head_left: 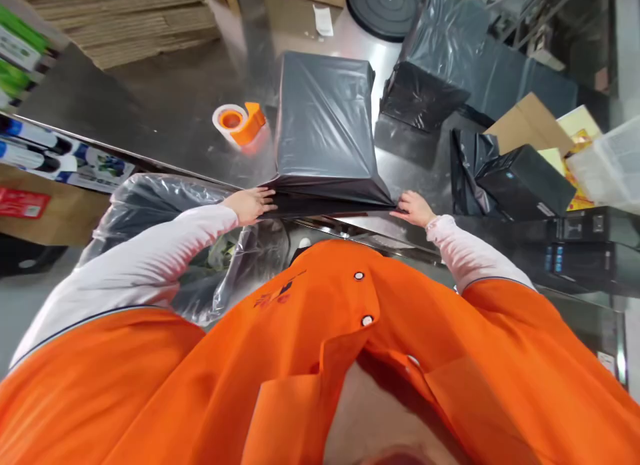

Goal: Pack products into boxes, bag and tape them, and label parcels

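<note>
A box-shaped parcel wrapped in black plastic film [325, 122] lies on the stainless steel table [165, 105], its film gathered into a flap at the near edge. My left hand [250, 205] rests with spread fingers on the flap's left end. My right hand [414, 208] touches the flap's right corner, and neither hand clearly grips it. An orange and white tape dispenser [239, 124] stands on the steel just left of the parcel. Orange fabric over white sleeves fills the lower view.
More black-wrapped parcels [525, 182] and a cardboard box [530, 125] lie to the right. Flattened cardboard [135, 18] is stacked at the far left. A black-lidded drum [385, 12] stands behind the table. A clear bag holding dark plastic [150, 212] sits under my left arm.
</note>
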Demonstrator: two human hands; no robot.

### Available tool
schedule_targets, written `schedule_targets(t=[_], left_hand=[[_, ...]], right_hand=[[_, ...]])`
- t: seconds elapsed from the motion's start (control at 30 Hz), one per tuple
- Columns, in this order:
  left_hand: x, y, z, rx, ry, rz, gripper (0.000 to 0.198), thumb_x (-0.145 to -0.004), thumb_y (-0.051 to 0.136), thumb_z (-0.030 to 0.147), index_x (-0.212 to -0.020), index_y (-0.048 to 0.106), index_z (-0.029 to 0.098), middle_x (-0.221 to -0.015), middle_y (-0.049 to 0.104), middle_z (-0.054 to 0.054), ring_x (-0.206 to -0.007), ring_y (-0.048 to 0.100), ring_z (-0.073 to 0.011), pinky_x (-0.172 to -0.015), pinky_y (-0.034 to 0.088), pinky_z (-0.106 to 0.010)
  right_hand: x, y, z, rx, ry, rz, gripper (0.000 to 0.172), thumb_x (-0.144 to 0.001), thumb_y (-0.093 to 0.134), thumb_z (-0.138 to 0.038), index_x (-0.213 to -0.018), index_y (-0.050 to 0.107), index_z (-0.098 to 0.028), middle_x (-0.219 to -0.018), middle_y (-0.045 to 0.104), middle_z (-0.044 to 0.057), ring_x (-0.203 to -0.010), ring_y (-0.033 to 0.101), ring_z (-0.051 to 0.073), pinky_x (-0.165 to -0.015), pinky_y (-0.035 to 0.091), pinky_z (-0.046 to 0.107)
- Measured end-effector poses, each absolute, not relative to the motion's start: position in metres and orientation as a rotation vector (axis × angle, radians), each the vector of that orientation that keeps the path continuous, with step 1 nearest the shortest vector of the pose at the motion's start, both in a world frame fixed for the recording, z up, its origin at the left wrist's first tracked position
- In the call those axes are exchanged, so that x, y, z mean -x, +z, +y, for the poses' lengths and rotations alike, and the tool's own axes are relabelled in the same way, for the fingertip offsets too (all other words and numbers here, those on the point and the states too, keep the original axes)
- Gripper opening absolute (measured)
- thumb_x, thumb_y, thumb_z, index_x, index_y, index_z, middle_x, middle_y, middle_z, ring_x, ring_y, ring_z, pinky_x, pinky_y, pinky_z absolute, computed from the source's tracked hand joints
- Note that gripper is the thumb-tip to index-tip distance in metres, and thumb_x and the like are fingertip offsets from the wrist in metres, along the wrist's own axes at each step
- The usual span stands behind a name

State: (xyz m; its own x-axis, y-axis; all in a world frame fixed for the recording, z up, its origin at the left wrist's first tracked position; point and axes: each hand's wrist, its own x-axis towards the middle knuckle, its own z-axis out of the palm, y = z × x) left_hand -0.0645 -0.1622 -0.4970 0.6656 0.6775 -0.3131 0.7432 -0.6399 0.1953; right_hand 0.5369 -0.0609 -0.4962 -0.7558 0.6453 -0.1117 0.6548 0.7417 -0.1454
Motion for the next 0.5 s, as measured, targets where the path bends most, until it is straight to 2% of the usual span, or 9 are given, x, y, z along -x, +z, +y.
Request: schedule_targets(t=[0.13,0.2,0.3,0.37,0.43,0.5], left_hand=[[0.075,-0.51,-0.16,-2.338,0.034,1.317,0.037,-0.084,0.059,0.032,-0.107,0.085,0.018,-0.132,0.081,-0.017,-0.143,0.068,-0.0293,-0.134,0.041,-0.047],[0.073,-0.51,-0.155,-2.208,0.163,1.409,0.032,-0.081,0.059,0.037,-0.093,0.083,0.02,-0.125,0.083,-0.016,-0.135,0.072,-0.0308,-0.129,0.047,-0.047],[0.067,-0.499,-0.142,-2.063,0.275,1.596,0.035,-0.082,0.057,0.047,-0.081,0.078,0.02,-0.11,0.085,-0.017,-0.123,0.076,-0.0354,-0.115,0.056,-0.048],[0.06,-0.488,-0.131,-1.907,0.28,1.743,0.036,-0.083,0.059,0.05,-0.075,0.076,0.019,-0.095,0.083,-0.015,-0.109,0.078,-0.0344,-0.102,0.058,-0.042],[0.053,-0.474,-0.117,-1.774,0.216,1.8,0.029,-0.081,0.067,0.043,-0.069,0.075,0.018,-0.077,0.078,-0.009,-0.092,0.076,-0.0287,-0.088,0.056,-0.033],[0.047,-0.457,-0.099,-1.679,0.172,1.795,0.018,-0.076,0.075,0.029,-0.062,0.074,0.017,-0.064,0.072,-0.004,-0.079,0.071,-0.0227,-0.078,0.051,-0.027]], right_hand=[[-0.529,-0.503,-0.049,-1.482,-0.484,2.848,0.054,-0.109,0.058,-0.056,-0.069,0.067,-0.021,-0.084,0.063,0.012,-0.095,0.057,0.029,-0.093,0.051,0.044],[-0.519,-0.503,-0.039,-1.767,-0.55,2.761,0.049,-0.108,0.062,-0.049,-0.067,0.06,-0.023,-0.081,0.06,0.01,-0.096,0.057,0.029,-0.093,0.051,0.043],[-0.492,-0.498,-0.016,-2.117,-0.657,2.603,0.042,-0.102,0.069,-0.037,-0.066,0.052,-0.024,-0.077,0.052,0.005,-0.094,0.055,0.026,-0.095,0.05,0.039],[-0.465,-0.494,0.004,-2.273,-0.918,2.54,0.043,-0.096,0.075,-0.031,-0.064,0.049,-0.024,-0.073,0.044,0.001,-0.089,0.051,0.022,-0.096,0.047,0.037],[-0.434,-0.493,0.023,-2.379,-1.271,2.482,0.045,-0.091,0.081,-0.027,-0.063,0.046,-0.024,-0.07,0.039,-0.002,-0.085,0.046,0.018,-0.095,0.046,0.034],[-0.404,-0.495,0.034,-2.422,-1.53,2.431,0.045,-0.087,0.085,-0.028,-0.066,0.046,-0.024,-0.069,0.038,-0.004,-0.081,0.044,0.016,-0.09,0.046,0.031]])
